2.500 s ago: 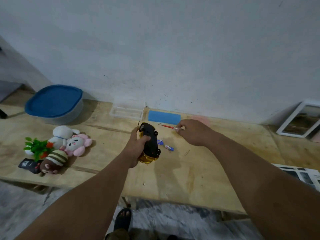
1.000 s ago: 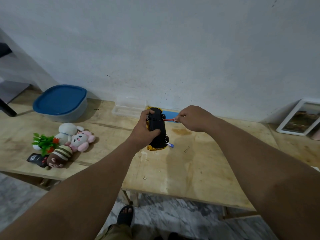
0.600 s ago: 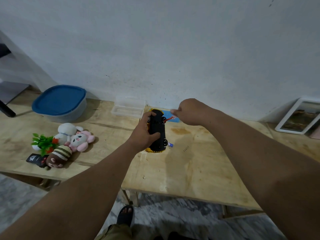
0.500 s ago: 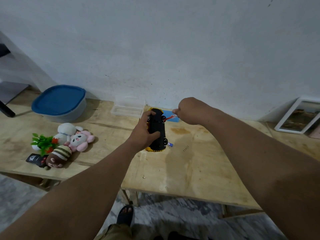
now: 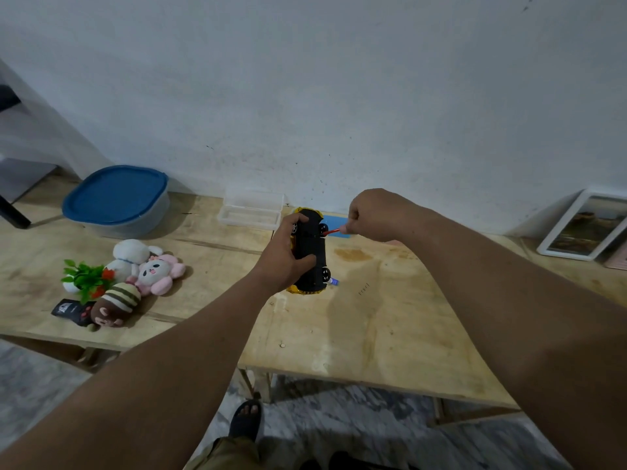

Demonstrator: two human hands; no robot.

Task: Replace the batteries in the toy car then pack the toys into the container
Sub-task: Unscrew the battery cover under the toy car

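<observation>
Left hand (image 5: 283,259) — fingers and thumb curled round the toy car (image 5: 308,252), held above the worktop (image 5: 373,327) with its black underside facing up and yellow body showing at both ends.

Right hand (image 5: 369,213) — clenched on a small red-handled screwdriver (image 5: 330,231), tip meeting the car's underside near the far wheel.

Container (image 5: 117,201) — far left of the car, against the wall, blue lid on; contents not visible.

Clear plastic case (image 5: 251,209) — just left of the car's far end; contents cannot be told.

Blue mat (image 5: 336,223) — behind the car, partly hidden by it.

Small blue-labelled item (image 5: 334,282) — on the worktop at the car's near right corner; possibly a battery.

Plush toys (image 5: 142,276) — three, clustered left of the car, beside a small green plant (image 5: 84,276) and a black packet (image 5: 69,310).

Framed picture (image 5: 583,225) — far right of the car, leaning on the wall.
</observation>
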